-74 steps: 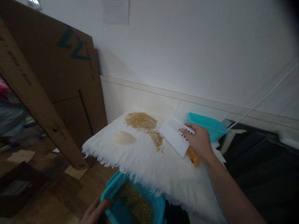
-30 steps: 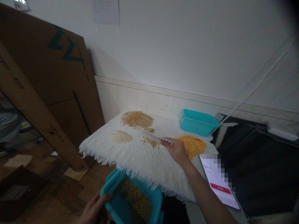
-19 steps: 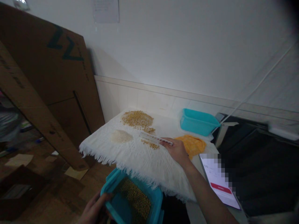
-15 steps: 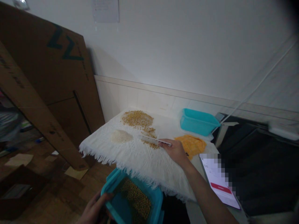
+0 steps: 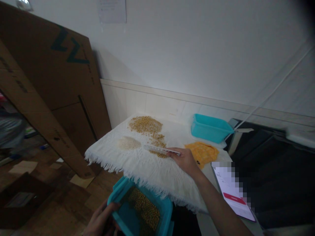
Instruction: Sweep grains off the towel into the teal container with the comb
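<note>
My left hand grips the left rim of a teal plastic bin, tilted below the table's front edge. Soybeans lie inside that bin. Over the table, my right hand holds a thin white strip like a ruler, its far end pointing left. Beneath and behind the strip is a small scatter of soybeans, which trails back to a larger soybean pile. Left of the strip's tip sits a pale heap of rice-like grains.
A white fringed cloth covers the table. Behind my right hand lie an orange cloth and a second teal bin. A phone-like screen rests at the right edge. Tall cardboard boxes stand at left, against a white wall.
The strip's tip has shifted slightly left and its angle has changed a little. The left hand and the bin it holds stay nearly where they were.
</note>
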The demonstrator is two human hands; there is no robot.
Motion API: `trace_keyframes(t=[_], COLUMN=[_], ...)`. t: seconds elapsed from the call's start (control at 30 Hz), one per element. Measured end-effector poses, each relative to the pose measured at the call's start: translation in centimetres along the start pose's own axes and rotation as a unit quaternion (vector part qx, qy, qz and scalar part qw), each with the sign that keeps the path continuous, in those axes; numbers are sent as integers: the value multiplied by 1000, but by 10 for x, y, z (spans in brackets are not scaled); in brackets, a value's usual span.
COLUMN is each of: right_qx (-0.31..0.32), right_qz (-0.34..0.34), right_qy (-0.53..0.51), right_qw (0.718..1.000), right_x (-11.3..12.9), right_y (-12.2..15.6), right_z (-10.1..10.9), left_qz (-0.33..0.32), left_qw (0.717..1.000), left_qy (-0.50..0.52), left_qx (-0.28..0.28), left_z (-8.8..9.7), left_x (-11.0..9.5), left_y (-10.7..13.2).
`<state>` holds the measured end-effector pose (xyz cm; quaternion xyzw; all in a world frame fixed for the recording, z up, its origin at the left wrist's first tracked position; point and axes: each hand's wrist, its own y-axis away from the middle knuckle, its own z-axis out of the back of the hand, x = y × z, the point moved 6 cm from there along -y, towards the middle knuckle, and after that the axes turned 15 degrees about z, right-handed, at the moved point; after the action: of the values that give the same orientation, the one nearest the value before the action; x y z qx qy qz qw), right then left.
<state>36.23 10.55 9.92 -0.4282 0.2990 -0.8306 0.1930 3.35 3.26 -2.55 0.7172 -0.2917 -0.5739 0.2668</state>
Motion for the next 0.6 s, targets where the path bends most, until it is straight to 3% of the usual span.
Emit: trace_keyframes(t=[0.6], right_qx=[8], right_qz=[2], right_qy=[6], right_qw=[1000], right_x=[9], right_y=[-2], right_z=[5], left_qz=[-18], left_qw=[1000], left_qy=[5], left_qx=[5], left_z=[2], left_x=[1], left_y=[-2])
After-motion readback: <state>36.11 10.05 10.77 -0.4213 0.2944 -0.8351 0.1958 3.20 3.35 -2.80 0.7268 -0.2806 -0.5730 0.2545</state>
